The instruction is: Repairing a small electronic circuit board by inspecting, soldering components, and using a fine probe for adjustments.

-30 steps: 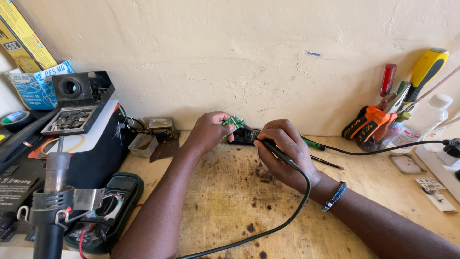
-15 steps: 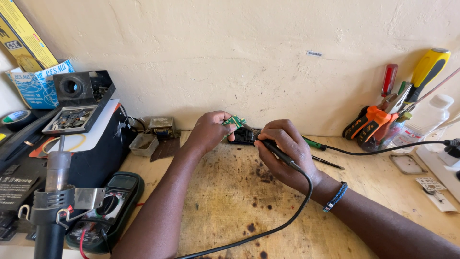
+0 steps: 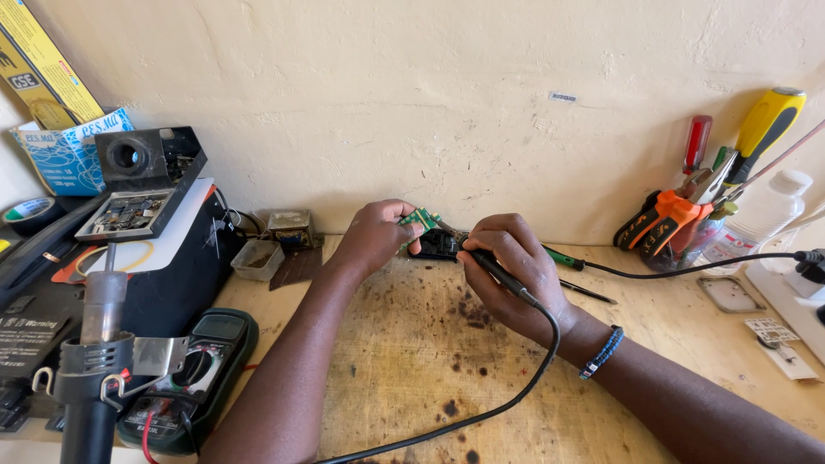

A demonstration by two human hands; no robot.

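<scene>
In the head view, the left hand (image 3: pixel 378 234) pinches a small green circuit board (image 3: pixel 419 218) between thumb and fingertips, holding it just above the back part of the scorched, stained wooden workbench (image 3: pixel 412 361), close to the cream plaster wall (image 3: pixel 447 94). The right hand (image 3: pixel 511 271) is closed in a pen grip around a slim black soldering iron (image 3: pixel 494 271), whose tip points up and left to the edge of the green board; whether the tip actually touches it is too small to tell. The iron's black cable (image 3: pixel 524 378) loops down from under the right wrist, across the bench, toward the bottom edge of the picture. A beaded blue bracelet (image 3: pixel 601 352) sits on the right wrist. Just behind the two hands a small dark device (image 3: pixel 436 246) lies on the bench.

At the left, a black multimeter with a green rim (image 3: pixel 193 369) lies flat near the left forearm, and a grey hot-air gun nozzle on its black handle (image 3: pixel 99 344) stands upright in the foreground. Behind them a black box (image 3: pixel 163 258) carries an open tray of small parts (image 3: pixel 129 210). A small grey metal tray (image 3: pixel 258 258) lies near the wall.

At the right, a clear holder (image 3: pixel 687 232) bears orange-handled pliers (image 3: pixel 657 219), a red-handled screwdriver (image 3: pixel 696 142) and a yellow-handled screwdriver (image 3: pixel 769 120). A white plastic bottle (image 3: pixel 769 206) stands beside it.
</scene>
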